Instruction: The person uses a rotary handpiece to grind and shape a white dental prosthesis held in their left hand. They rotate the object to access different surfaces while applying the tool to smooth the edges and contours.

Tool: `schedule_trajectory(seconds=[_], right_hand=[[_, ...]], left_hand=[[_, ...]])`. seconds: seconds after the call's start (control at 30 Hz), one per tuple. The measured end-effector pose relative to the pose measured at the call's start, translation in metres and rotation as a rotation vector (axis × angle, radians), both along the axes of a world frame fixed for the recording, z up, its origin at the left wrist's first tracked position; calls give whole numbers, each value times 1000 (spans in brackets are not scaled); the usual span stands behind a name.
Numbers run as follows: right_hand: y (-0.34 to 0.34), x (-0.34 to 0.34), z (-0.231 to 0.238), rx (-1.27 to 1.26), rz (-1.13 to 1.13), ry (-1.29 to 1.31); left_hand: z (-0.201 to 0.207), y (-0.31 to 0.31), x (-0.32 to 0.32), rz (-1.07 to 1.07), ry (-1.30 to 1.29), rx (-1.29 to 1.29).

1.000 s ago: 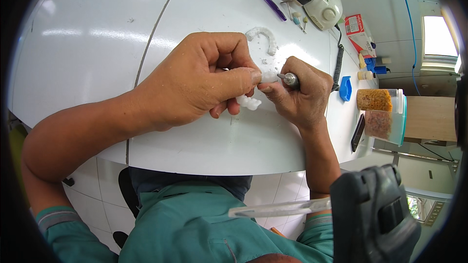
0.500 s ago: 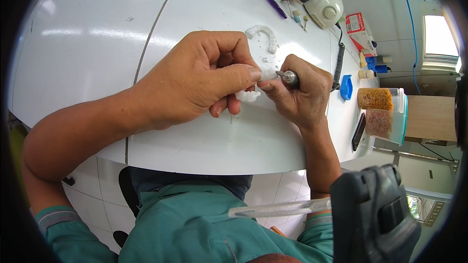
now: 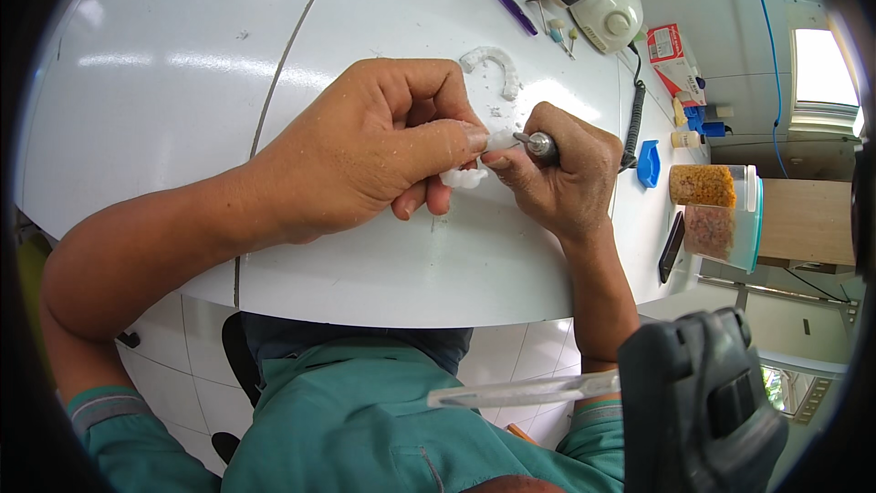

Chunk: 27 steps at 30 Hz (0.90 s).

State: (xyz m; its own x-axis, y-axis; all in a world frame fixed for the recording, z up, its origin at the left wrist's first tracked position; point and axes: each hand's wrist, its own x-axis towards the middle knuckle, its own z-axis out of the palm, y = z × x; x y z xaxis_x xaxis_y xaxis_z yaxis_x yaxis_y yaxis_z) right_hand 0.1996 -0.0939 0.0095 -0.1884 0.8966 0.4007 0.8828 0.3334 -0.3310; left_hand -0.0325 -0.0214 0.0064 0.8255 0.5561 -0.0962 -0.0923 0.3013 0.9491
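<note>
My left hand [image 3: 379, 151] pinches a white dental arch piece [image 3: 464, 178] between thumb and fingers; its tooth-shaped bumps show below the thumb, and the fingers hide its middle. My right hand [image 3: 575, 169] is closed round a metal rotary handpiece [image 3: 544, 146]. The thin tip of the handpiece points left and meets the upper end of the white piece, beside my left thumb. Both hands are close together above the white table [image 3: 365, 278]. Just beyond them lies a second U-shaped white dental arch [image 3: 507, 73], with white crumbs near it.
A purple-handled tool [image 3: 502, 5] and small burs [image 3: 558, 35] lie at the far side, by a cream-coloured machine [image 3: 610, 18]. To the right are a coiled black cord [image 3: 634, 119], a blue tray [image 3: 649, 163], a phone [image 3: 672, 246] and tubs [image 3: 703, 186] of orange pieces.
Hardly anything differs. The handpiece tip has shifted very slightly left against the white piece, while both hands keep their places and grips.
</note>
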Motion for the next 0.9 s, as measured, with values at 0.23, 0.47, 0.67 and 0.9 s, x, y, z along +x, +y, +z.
schedule_trajectory(seconds=[0.23, 0.47, 0.67, 0.9], right_hand=[[-1, 0, 0, -6, -7, -9], [2, -2, 2, 1, -9, 1], [1, -2, 0, 16, -8, -4], [0, -2, -2, 20, -10, -20]], left_hand=[[-3, -1, 0, 0, -4, -5], [3, 2, 0, -2, 4, -34], [3, 1, 0, -2, -2, -48], [1, -1, -1, -1, -3, -51]])
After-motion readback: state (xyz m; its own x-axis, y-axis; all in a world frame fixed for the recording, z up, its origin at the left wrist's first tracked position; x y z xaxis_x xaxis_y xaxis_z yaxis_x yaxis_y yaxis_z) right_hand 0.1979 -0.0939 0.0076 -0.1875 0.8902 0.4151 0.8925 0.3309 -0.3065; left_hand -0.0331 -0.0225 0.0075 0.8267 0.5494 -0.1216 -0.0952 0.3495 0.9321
